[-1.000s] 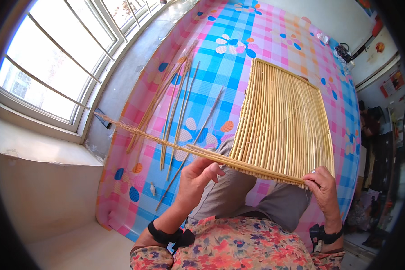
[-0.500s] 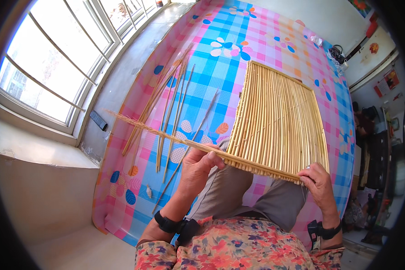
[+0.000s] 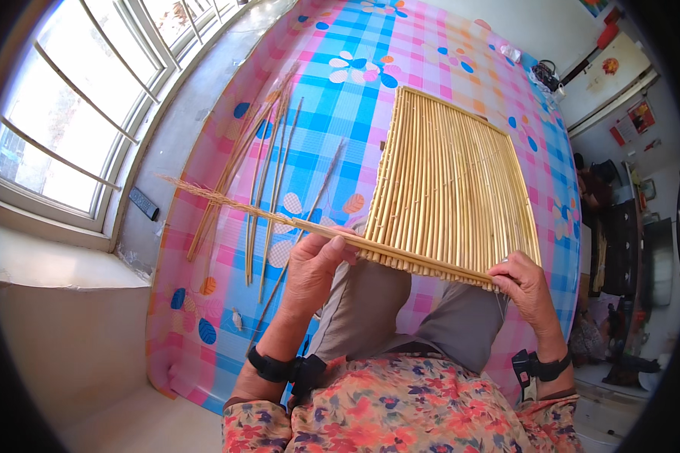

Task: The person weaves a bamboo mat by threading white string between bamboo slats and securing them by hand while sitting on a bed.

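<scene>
With left hand, grips the long straw-coloured stalk near the left corner of the slatted mat, thumb on the upper side, fingers curled below. Has the left elbow bent, forearm pointing up from the lower edge and leaning slightly to the right. With right hand, pinches the near right corner of the mat, thumb toward the left, forefinger curled over the rim, remaining fingers folded together. Has the right forearm almost upright in the view, leaning a little to the left. Wears black bands at both wrists. Holds the hands well apart, the left slightly higher in the view. Holds the mat in front of the body, with the near edge between both hands, above the grey trousers. Cannot tell the support under the far part. Holds the stalk along the near edge, with its feathery end sticking out past the left hand, toward the window. Has more loose stalks lying to the left of the mat, on the patterned sheet.
</scene>
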Action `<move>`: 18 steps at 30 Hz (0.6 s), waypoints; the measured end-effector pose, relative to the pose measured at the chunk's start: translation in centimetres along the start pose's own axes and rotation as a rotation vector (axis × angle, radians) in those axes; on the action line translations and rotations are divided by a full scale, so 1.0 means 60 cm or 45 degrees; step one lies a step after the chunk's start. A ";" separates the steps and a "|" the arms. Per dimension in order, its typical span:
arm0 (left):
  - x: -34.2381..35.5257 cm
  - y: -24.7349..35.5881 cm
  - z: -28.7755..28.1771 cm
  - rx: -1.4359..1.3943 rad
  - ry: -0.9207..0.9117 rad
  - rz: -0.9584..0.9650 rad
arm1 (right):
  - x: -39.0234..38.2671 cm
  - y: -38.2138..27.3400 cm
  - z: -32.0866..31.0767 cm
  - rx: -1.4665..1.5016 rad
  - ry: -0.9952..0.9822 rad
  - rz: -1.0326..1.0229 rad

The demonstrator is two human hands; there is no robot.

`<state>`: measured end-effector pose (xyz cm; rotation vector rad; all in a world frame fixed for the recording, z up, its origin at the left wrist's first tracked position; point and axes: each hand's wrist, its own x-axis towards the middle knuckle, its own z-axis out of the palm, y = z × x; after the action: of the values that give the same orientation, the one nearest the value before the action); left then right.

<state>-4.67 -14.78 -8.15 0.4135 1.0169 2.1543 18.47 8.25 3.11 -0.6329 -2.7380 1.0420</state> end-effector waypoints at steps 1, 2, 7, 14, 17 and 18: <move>0.000 0.002 0.001 -0.010 -0.003 -0.012 | 0.001 0.001 -0.002 -0.007 -0.001 0.014; 0.001 0.004 0.003 -0.035 0.002 -0.018 | 0.002 0.001 -0.003 0.016 -0.016 0.024; 0.002 0.000 0.001 -0.044 0.041 -0.029 | 0.006 -0.002 -0.004 0.133 -0.077 0.128; 0.003 -0.010 -0.006 0.030 -0.047 0.009 | 0.007 -0.019 -0.011 -0.076 -0.072 -0.002; 0.002 -0.014 -0.012 0.051 -0.045 0.007 | 0.028 -0.049 0.008 -0.150 -0.021 -0.141; 0.003 -0.012 -0.007 0.047 -0.052 0.009 | 0.039 -0.061 0.017 -0.094 0.011 -0.205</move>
<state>-4.71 -14.57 -8.96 0.4772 1.0358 2.1275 14.84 6.19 4.71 -0.4165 -2.7759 0.9040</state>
